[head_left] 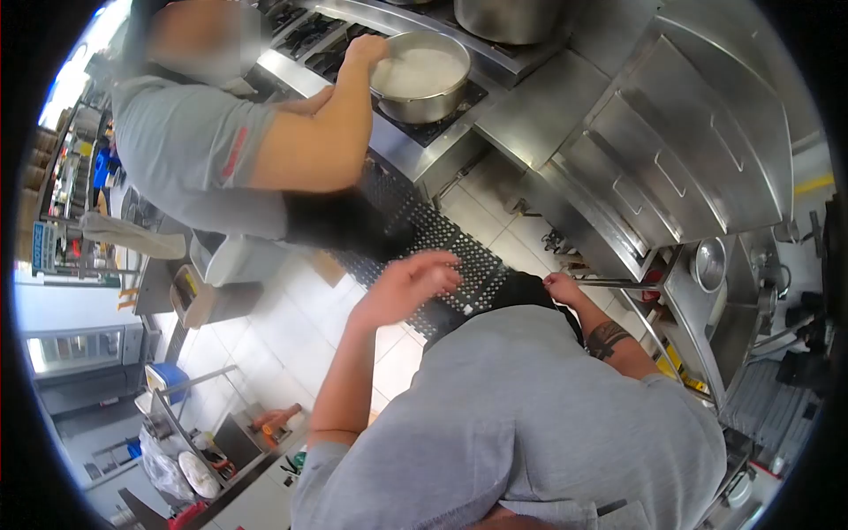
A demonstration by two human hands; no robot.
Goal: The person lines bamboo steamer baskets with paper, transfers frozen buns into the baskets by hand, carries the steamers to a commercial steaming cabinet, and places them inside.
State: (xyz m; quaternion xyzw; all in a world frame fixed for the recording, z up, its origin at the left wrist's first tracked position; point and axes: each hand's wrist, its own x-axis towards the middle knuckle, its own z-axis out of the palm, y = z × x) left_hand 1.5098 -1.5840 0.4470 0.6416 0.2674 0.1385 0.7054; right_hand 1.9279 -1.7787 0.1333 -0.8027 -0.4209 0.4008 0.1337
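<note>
My left hand point(411, 287) is raised in front of my grey shirt, fingers apart and loosely bent, with nothing visible in it. Below it lies a black perforated floor mat point(446, 234). Down at my side, my right hand point(558, 287) is by the black cloth point(521, 290) at my waist, its fingers curled. Whatever it may hold is too small to make out. A metal rail point(609, 283) is close by that hand. Ahead, a co-worker's hand point(367, 50) is at the rim of a large metal pot point(426, 108) with whitish contents, standing on the stove.
The co-worker point(194, 150) in a grey shirt stands ahead on the left. Steel drawers or doors with handles point(662, 150) line the right side, near a metal bowl point(708, 265). At left are a white tub point(234, 258) and a metal-framed cart point(194, 450) with items.
</note>
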